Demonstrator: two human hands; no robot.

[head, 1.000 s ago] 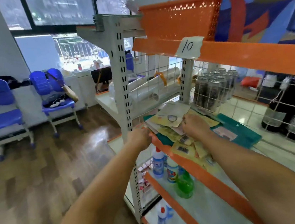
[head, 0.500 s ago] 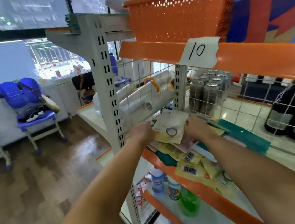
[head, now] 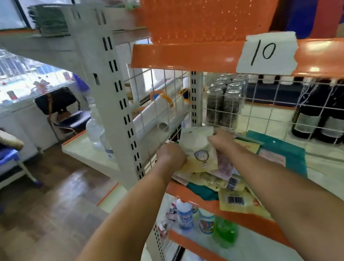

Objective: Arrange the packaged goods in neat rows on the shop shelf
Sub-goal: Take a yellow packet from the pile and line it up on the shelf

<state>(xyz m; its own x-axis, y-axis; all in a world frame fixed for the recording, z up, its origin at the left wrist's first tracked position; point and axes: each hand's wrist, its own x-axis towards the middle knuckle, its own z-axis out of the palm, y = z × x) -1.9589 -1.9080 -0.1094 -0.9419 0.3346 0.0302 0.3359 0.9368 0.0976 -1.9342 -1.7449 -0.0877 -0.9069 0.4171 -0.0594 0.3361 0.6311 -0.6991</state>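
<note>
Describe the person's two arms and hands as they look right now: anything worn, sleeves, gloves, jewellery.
Both forearms are bare as far as the frame shows, with no sleeve in view. The left hand and the right hand wear no gloves. No watch, bracelet or band shows at either wrist, and no ring can be made out, though most of the fingers are hidden. No markings are visible on either arm.

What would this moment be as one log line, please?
stage: arranging | left hand: grips pale packet | right hand: grips same | shelf: packets unsorted
</note>
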